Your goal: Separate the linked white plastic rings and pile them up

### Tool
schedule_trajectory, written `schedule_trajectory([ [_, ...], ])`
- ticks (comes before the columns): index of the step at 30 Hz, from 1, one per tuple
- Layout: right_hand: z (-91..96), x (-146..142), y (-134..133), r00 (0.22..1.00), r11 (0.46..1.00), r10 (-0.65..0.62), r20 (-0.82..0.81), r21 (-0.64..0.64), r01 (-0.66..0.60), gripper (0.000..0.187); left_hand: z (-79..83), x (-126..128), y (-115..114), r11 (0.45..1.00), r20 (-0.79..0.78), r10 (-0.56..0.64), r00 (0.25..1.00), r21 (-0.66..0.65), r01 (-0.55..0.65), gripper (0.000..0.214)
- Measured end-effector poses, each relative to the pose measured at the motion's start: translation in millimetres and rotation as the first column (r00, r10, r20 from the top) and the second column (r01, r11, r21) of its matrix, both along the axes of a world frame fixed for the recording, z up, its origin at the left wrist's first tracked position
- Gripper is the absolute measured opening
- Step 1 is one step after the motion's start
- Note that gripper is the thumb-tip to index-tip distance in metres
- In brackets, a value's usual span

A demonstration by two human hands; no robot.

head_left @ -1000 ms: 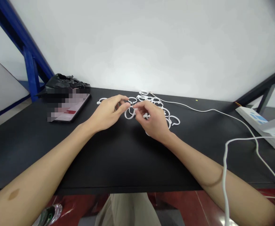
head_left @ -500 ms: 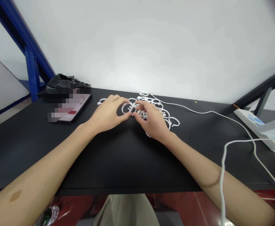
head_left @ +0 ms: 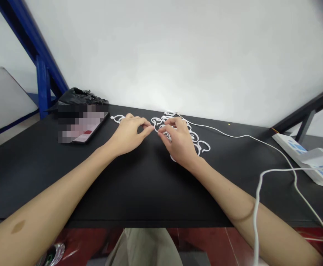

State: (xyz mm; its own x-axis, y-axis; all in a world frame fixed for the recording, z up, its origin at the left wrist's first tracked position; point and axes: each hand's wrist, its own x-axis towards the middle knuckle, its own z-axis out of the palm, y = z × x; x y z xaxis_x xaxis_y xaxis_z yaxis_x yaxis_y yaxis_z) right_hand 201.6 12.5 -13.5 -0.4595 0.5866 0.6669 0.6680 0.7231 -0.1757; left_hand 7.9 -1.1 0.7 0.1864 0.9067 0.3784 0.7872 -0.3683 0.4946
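Spread wider half a second ago, the left hand (head_left: pixel 129 133) and right hand (head_left: pixel 180 140) now pinch one ring (head_left: pixel 155 128) between their fingertips, apparently steadying it; the pile (head_left: pixel 192 137) surrounds the right.

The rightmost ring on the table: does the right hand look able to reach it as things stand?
Probably yes: the ring lies close beside the right hand, and nothing visible covers it. The fingers point away from it, so the hand would likely need to shift first.
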Motion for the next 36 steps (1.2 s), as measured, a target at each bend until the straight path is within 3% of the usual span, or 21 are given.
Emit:
schedule_trajectory([
  [3, 2.3, -2.0, -4.1, 0.996, 0.997, 0.076, -0.036, 0.002, -0.076, 0.007, 3.3, 3.7, -1.9, 0.992, 0.183, -0.069, 0.981, -0.094, 0.087, 0.030],
  [6, 2.8, -3.6, -9.0, 0.984, 0.985, 0.166, -0.068, -0.042, -0.169, 0.009, 4.6, 2.8, -1.2, 0.987, 0.260, -0.043, 0.965, -0.137, 0.081, 0.025],
  [10, 3.6, -4.5, -11.9, 0.972, 0.976, 0.159, -0.174, -0.119, -0.181, 0.028, 2.1, -0.3, 0.2, 0.995, 0.115, -0.096, 0.989, -0.029, 0.100, 0.027],
  [13, 3.4, -4.1, -10.7, 0.973, 0.972, 0.164, -0.164, -0.140, -0.188, 0.022, -0.8, -1.0, -0.3, 0.985, -0.015, -0.167, 0.986, 0.035, 0.167, 0.030],
  [16, 2.6, -4.4, -11.3, 0.969, 0.946, 0.203, -0.141, -0.228, -0.231, 0.012, -0.7, -0.1, -1.8, 0.987, -0.019, -0.162, 0.987, 0.010, 0.162, 0.029],
  [20, 2.2, -6.6, -15.5, 0.949, 0.893, 0.242, -0.202, -0.337, -0.299, 0.015, 3.5, -0.2, -2.6, 0.988, 0.124, -0.137, 0.983, -0.052, 0.144, 0.024],
  [27, 2.2, -7.4, -15.5, 0.946, 0.904, 0.177, -0.270, -0.337, -0.265, 0.013, 4.5, -1.7, 1.8, 0.946, 0.459, -0.112, 0.881, -0.222, 0.236, 0.017],
  [30, 2.1, -7.5, -15.5, 0.945, 0.903, 0.183, -0.272, -0.332, -0.271, 0.022, 3.9, 0.5, 1.3, 0.930, 0.545, -0.060, 0.837, -0.274, 0.245, 0.018],
  [36, 0.3, -7.8, -14.8, 0.944, 0.927, 0.163, -0.286, -0.285, -0.246, 0.014, 4.9, 3.4, -2.4, 0.945, 0.373, -0.091, 0.923, -0.261, 0.199, 0.023],
])
